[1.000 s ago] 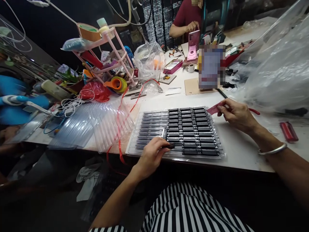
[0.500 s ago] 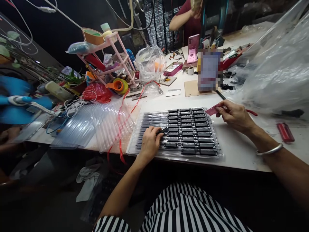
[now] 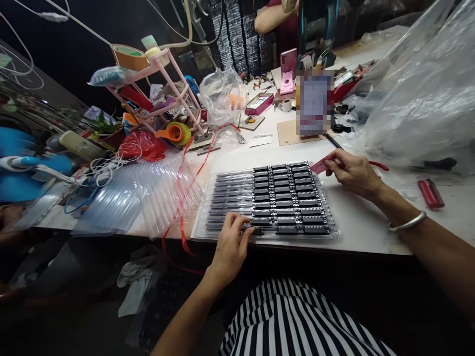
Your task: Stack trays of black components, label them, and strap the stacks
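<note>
A clear plastic tray (image 3: 200,228) lies in front of me. Short black pieces with comb-like ridged edges (image 3: 284,211) fill rows over its right part; in its left part the long grooves show. My left hand (image 3: 230,243) is at the tray's near edge, thumb and fingers closed on one black ridged piece (image 3: 257,231) in the nearest row. Beyond the tray's far right corner, my right hand (image 3: 354,174) pinches a flat pink strip (image 3: 321,163). A red handle end (image 3: 379,165) shows behind that hand; whether the hand grips it I cannot tell.
Clear ridged plastic sheets (image 3: 163,193) and a red ribbon (image 3: 181,230) lie left of the tray. Behind stand a pink rack (image 3: 178,91) and a blurred-out panel (image 3: 314,106). A large plastic bag (image 3: 423,99) and a red object (image 3: 430,193) are at right. Someone's arm (image 3: 272,19) shows at the back.
My left hand has moved toward me, from a middle row to the nearest row, where a black piece now shows at its fingertips. My right hand still holds the pink strip. The view has shifted slightly.
</note>
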A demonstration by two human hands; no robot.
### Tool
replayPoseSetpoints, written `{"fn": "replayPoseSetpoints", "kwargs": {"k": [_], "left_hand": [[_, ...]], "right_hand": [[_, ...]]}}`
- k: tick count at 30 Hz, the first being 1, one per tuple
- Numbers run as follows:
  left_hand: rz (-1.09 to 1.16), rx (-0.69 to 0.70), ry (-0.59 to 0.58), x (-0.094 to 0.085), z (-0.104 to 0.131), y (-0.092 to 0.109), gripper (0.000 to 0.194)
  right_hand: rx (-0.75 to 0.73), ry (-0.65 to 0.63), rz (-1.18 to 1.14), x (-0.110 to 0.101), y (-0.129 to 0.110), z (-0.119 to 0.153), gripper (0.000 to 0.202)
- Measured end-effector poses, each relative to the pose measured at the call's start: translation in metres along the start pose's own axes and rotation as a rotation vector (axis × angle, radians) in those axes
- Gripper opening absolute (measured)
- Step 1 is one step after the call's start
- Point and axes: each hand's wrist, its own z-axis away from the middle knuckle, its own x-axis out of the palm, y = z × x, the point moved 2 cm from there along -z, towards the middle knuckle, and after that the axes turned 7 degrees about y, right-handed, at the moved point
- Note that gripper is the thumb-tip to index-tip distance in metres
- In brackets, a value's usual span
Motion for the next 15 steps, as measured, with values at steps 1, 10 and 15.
{"fn": "replayPoseSetpoints", "kwargs": {"k": [1, 10, 15], "left_hand": [[-0.015, -0.005, 0.061, 0.004, 0.001, 0.001, 0.016], [-0.037, 0.085, 0.151, 0.009, -0.010, 0.008, 0.037], [-0.331, 0.137, -0.188, 0.019, -0.026, -0.004, 0.072]], "right_hand": [[0.007, -0.005, -0.003, 0.000, -0.001, 0.000, 0.014], [0.005, 0.035, -0.048, -0.003, -0.001, 0.000, 0.017], [-0.001, 0.080, -0.026, -0.004, 0.001, 0.000, 0.019]]}}
